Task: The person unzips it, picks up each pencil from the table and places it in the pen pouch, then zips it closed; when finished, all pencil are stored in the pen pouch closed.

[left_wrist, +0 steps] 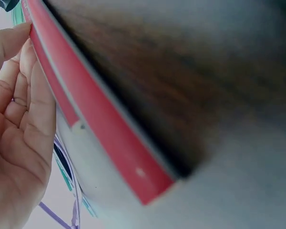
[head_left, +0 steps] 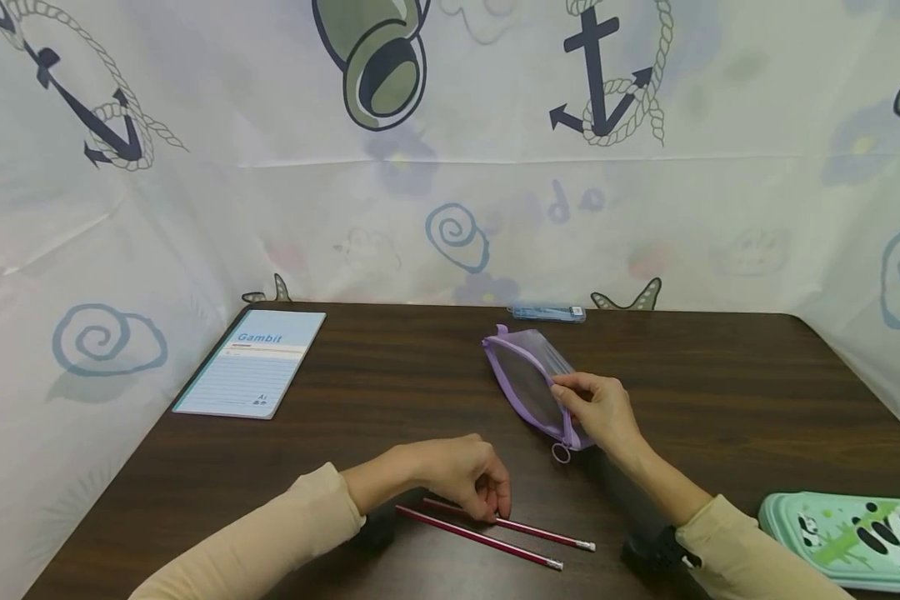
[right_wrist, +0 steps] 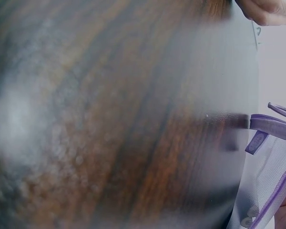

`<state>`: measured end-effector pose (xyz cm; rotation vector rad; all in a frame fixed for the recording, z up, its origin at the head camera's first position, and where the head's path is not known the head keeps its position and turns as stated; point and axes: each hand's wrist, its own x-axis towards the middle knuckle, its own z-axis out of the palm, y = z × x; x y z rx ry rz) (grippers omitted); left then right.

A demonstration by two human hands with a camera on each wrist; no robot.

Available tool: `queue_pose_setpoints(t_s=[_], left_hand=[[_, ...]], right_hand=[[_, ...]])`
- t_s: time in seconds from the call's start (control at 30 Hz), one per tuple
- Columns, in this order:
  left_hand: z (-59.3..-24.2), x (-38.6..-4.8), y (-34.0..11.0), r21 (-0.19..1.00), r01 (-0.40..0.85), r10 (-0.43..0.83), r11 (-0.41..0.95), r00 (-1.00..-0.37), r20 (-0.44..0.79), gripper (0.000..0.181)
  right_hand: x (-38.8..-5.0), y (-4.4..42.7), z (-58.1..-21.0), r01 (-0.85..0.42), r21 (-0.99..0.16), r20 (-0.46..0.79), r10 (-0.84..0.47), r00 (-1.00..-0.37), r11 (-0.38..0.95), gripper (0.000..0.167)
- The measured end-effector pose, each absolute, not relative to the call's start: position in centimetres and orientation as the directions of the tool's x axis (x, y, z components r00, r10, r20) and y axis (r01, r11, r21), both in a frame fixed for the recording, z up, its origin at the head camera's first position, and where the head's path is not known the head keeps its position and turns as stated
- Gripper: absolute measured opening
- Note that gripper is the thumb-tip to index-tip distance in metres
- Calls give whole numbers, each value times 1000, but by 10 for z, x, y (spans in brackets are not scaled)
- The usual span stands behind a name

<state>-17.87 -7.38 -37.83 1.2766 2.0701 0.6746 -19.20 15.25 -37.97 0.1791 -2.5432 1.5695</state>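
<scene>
Two red pencils with white eraser ends lie side by side on the table. My left hand (head_left: 463, 477) pinches the farther pencil (head_left: 543, 531) near its middle; the nearer pencil (head_left: 480, 537) lies apart from the fingers. Both pencils also appear close up in the left wrist view, beside the left hand (left_wrist: 21, 109). My right hand (head_left: 603, 412) grips the edge of a purple mesh pencil pouch (head_left: 521, 379), whose zipped mouth gapes toward me. A pull ring (head_left: 561, 452) hangs at its near end. In the right wrist view, small round pale ends (right_wrist: 250, 217) show at the pouch's mesh.
A light blue notebook (head_left: 251, 362) lies at the table's far left. Near the back edge is a small blue packet (head_left: 547, 314). A green panda pencil case (head_left: 847, 537) sits at the front right. Printed cloth (head_left: 307, 225) hangs behind and beside the dark wooden table (head_left: 720, 392).
</scene>
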Motion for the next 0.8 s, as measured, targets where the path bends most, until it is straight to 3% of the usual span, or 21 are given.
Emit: queue_pose_setpoints(t_s=[0.3, 0.43, 0.6, 0.8], left_hand=[[-375, -180, -67, 526, 741, 907, 418, -377, -190, 10], [-372, -186, -69, 551, 712, 897, 436, -392, -204, 11], [-365, -199, -80, 678, 566, 866, 469, -445, -228, 12], [-355, -216, -103, 830, 205, 781, 519, -507, -364, 11]], right_hand=[[-193, 153, -377, -173, -881, 184, -17, -983, 440, 18], [-192, 153, -377, -157, -890, 168, -12, -986, 429, 19], [-192, 153, -377, -158, -889, 170, -10, -985, 430, 19], [-193, 154, -376, -169, -885, 179, -17, -984, 435, 20]])
